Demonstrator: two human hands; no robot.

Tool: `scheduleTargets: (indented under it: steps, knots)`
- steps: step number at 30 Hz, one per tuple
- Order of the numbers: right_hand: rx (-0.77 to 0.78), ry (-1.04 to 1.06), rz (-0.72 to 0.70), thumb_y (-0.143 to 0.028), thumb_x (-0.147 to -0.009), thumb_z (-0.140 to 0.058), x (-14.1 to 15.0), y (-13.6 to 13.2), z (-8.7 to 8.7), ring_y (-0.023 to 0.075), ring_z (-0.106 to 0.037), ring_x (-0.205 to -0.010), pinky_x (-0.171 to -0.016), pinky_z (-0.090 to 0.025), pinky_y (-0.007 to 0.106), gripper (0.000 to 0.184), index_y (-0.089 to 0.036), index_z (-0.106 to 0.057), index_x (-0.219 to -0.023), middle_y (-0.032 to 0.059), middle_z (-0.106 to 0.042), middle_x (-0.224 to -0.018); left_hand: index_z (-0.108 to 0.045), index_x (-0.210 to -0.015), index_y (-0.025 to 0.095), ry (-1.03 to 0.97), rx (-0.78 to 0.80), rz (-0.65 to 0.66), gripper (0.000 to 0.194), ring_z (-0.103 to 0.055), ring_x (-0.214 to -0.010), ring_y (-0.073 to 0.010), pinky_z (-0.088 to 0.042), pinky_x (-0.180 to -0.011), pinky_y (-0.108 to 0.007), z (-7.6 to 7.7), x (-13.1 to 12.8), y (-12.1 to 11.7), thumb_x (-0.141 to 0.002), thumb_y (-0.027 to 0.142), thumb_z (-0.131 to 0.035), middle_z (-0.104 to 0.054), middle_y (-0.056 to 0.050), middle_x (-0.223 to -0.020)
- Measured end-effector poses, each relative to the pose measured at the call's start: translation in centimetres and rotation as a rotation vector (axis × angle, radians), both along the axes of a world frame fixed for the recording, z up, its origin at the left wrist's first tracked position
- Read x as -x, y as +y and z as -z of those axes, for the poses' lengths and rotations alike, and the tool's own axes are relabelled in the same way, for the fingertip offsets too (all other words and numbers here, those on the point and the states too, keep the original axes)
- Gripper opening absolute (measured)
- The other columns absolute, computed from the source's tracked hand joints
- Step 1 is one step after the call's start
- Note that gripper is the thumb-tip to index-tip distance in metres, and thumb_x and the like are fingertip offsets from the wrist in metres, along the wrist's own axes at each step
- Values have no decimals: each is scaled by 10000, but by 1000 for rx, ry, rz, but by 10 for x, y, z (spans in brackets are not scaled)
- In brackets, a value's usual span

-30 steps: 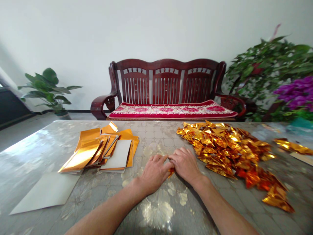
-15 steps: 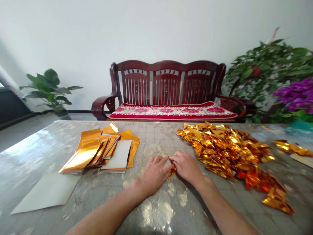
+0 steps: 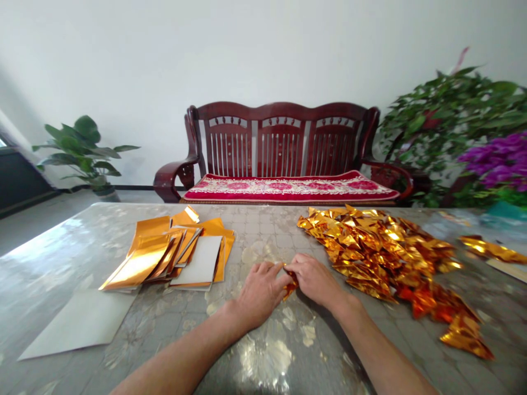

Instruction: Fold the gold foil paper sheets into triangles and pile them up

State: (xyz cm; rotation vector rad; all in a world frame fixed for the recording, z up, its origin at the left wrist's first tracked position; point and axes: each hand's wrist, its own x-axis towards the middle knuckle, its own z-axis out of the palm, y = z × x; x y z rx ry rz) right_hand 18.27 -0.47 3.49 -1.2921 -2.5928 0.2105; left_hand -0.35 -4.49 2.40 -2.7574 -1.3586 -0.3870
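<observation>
My left hand [image 3: 260, 293] and my right hand [image 3: 315, 280] meet at the middle of the table, fingers closed together on a small folded piece of gold foil paper [image 3: 290, 284]. Only a sliver of the foil shows between the fingers. To the left lies a fanned stack of flat gold foil sheets [image 3: 173, 251], some turned white side up. To the right spreads a big heap of folded gold foil pieces [image 3: 387, 249].
A single white sheet [image 3: 80, 322] lies at the near left on the glossy marble-patterned table [image 3: 263, 351]. More gold foil [image 3: 492, 248] sits at the far right. Behind the table stand a red wooden bench [image 3: 284, 156] and potted plants [image 3: 461, 118].
My hands have stayed at the same spot, fingers working slightly on the foil piece; the right hand has shifted a little, showing more of the foil.
</observation>
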Motion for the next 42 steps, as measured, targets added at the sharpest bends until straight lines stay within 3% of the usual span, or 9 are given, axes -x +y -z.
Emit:
scheduleTargets:
  steps: [4, 9, 13, 19, 25, 32, 42]
  knots:
    - [38, 56, -2, -91, -898, -431, -4, 3, 3, 148, -584, -844, -748, -407, 233, 320, -201, -731, -873, 41, -634, -842, -559, -1191, 281, -24, -41, -5, 243, -481, -1155, -241, -457, -939, -401, 3, -2, -1, -983, 348, -455, -530, -55, -1291]
    - [92, 102, -4, -106, -895, -449, -4, 6, 5, 145, -593, -843, -746, -415, 231, 324, -224, -750, -909, 36, -644, -852, -559, -1181, 229, 19, -61, 83, 239, -519, -1051, -215, -483, -889, -347, 8, -7, -4, -959, 183, -484, -574, -63, -1178]
    - [109, 130, 13, -103, -883, -455, -3, 7, 4, 141, -605, -816, -729, -412, 230, 337, -234, -765, -900, 35, -655, -849, -584, -1062, 190, 50, -42, 109, 146, -543, -990, -220, -483, -873, -350, 9, -11, -8, -964, 245, -492, -603, -63, -1039]
    - [172, 164, 32, -89, -839, -501, -6, 7, 4, 149, -633, -831, -752, -429, 234, 350, -261, -774, -975, 28, -706, -882, -583, -1102, 214, 69, -59, 88, 164, -543, -983, -222, -469, -839, -360, 7, -2, -3, -962, 218, -497, -627, -57, -1022]
    - [181, 191, 10, -128, -847, -533, -7, 8, 9, 166, -644, -884, -820, -442, 252, 325, -278, -767, -1017, 27, -730, -946, -607, -971, 192, 71, -5, 49, 97, -546, -962, -222, -465, -854, -354, 10, 9, 3, -949, 202, -514, -629, -55, -967]
    - [122, 171, 17, -175, -891, -502, -5, 7, 10, 161, -631, -911, -821, -431, 246, 285, -251, -732, -1041, 36, -698, -975, -524, -1212, 217, 88, -27, 61, 260, -547, -993, -227, -465, -865, -355, 6, 4, -4, -959, 180, -477, -615, -52, -1042]
    - [171, 217, 52, -161, -839, -550, -7, 12, 9, 152, -607, -841, -737, -395, 239, 151, -215, -688, -866, 7, -675, -903, -473, -1278, 222, 158, -50, 26, 337, -546, -937, -248, -443, -803, -389, 0, -1, -11, -944, 179, -483, -598, -61, -1013]
